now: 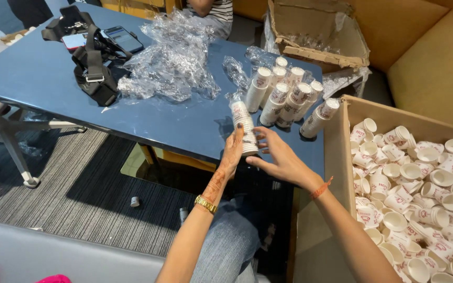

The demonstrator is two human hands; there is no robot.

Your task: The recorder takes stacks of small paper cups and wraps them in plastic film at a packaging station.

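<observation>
Cup stack between both hands

At your right stands an open brown carton; a torn cardboard box sits beyond the counter, where two dark-screened phones lie by crumpled clear wrappers.

Stack of white paper cups with red print stood near-upright at near edge of blue table, leaning slightly, clear plastic wrap bunched at its top. Left hand gripped its lower part from left; right hand touched its base from right, fingers spread.
</observation>
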